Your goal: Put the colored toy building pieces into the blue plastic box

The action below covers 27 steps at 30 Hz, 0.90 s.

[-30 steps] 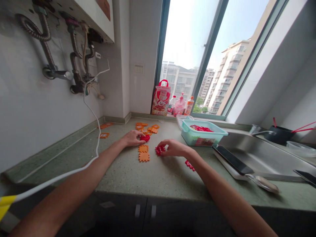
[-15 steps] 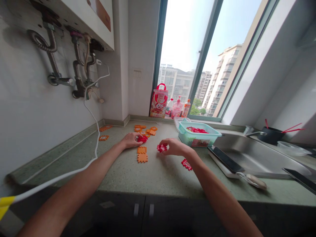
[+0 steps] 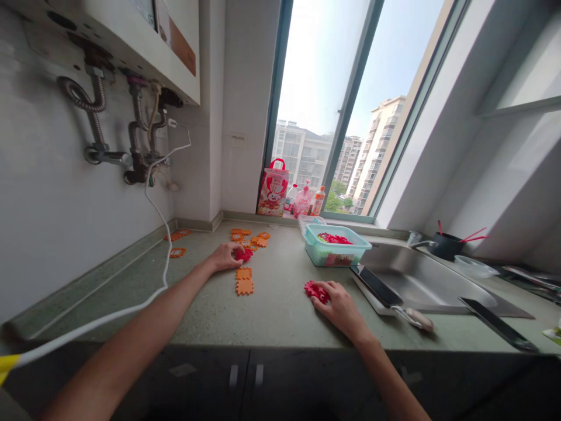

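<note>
Red pieces [image 3: 310, 288]: long axis far-left to near-right.
Right hand [image 3: 340, 304]: your fingers grip them.
Left hand [image 3: 224, 258]: you pinch a red cluster [image 3: 246, 255].

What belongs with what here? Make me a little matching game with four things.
1. Tub
2. Left hand
3. Right hand
4. Bag

A. Has a red handle
B. Touching red pieces, nearer the sink
C. Teal, with red pieces inside
D. Touching red pieces, near orange pieces

Pairs: 1-C; 2-D; 3-B; 4-A
</note>
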Available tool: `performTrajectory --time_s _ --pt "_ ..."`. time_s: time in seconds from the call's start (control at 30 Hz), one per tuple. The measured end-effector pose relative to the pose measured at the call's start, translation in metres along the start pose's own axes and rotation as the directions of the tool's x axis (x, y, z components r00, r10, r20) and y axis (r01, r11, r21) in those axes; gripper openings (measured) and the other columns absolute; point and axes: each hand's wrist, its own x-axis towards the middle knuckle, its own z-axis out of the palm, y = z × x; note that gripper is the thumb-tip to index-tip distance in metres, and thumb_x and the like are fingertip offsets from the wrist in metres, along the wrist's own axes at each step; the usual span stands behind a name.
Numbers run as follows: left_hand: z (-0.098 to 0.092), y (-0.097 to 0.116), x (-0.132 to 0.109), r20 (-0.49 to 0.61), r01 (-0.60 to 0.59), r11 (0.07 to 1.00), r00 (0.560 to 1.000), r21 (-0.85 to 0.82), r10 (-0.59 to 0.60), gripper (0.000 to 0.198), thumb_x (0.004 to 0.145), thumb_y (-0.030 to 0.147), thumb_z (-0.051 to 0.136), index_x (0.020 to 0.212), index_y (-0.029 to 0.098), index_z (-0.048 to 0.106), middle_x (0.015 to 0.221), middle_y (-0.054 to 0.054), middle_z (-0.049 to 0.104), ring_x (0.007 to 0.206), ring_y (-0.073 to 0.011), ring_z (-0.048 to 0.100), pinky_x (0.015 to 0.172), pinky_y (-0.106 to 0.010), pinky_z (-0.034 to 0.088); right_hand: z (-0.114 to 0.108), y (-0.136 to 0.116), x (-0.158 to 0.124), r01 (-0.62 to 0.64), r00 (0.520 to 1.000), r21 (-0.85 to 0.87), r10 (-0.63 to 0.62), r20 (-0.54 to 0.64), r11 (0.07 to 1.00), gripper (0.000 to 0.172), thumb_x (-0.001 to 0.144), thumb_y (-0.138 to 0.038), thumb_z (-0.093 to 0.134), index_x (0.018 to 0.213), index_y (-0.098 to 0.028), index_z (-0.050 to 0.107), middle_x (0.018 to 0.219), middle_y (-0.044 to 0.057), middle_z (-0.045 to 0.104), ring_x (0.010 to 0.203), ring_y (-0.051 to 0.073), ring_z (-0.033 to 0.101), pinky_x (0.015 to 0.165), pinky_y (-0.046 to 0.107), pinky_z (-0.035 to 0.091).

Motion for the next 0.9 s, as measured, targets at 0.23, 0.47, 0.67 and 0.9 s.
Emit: performTrajectory --time_s 0.23,0.47,0.67,0.9 --pt "-0.005 -0.003 -0.006 -0.065 0.084 0.988 0.994 -0.132 -0.093 0.027 0.067 0.035 0.073 0.089 0.021 0.072 0.098 -0.005 0.077 0.086 -0.0212 0.072 0.083 -0.034 0.06 0.002 0.001 0.0 -0.001 0.999 -0.01 0.001 0.038 1.0 0.036 0.096 -0.038 0.061 0.126 -0.026 0.075 0.114 0.01 0.073 0.106 0.03 0.065 0.098 0.044 0.051" --pt "-0.004 0.037 0.019 -0.175 0.025 0.875 0.977 -0.484 -0.124 0.038 0.067 0.042 0.079 0.094 0.018 0.068 0.117 -0.011 0.076 0.098 -0.023 0.074 0.09 -0.039 0.062 0.002 -0.003 0.0 -0.023 0.999 -0.001 0.023 0.035 1.0 0.034 0.094 -0.036 0.066 0.126 -0.028 0.076 0.112 0.009 0.073 0.106 0.03 0.065 0.098 0.042 0.052" --pt "0.034 0.126 0.113 -0.092 -0.103 0.811 0.994 -0.577 0.06 0.046 0.069 0.047 0.085 0.1 0.016 0.071 0.103 -0.01 0.079 0.093 -0.0228 0.075 0.085 -0.037 0.062 -0.005 -0.01 0.003 -0.053 0.997 0.007 0.052 0.054 0.999 0.035 0.095 -0.037 0.067 0.128 -0.029 0.076 0.111 0.009 0.072 0.109 0.027 0.064 0.1 0.037 0.049" --pt "0.094 0.211 0.216 -0.014 -0.128 0.884 0.991 -0.45 0.136 0.05 0.06 0.045 0.096 0.096 0.014 0.079 0.102 -0.015 0.08 0.096 -0.0281 0.076 0.084 -0.035 0.06 -0.007 -0.008 0.003 -0.066 0.995 -0.007 0.067 0.07 0.998 0.036 0.095 -0.04 0.069 0.128 -0.029 0.075 0.115 0.008 0.073 0.11 0.026 0.064 0.1 0.035 0.05"
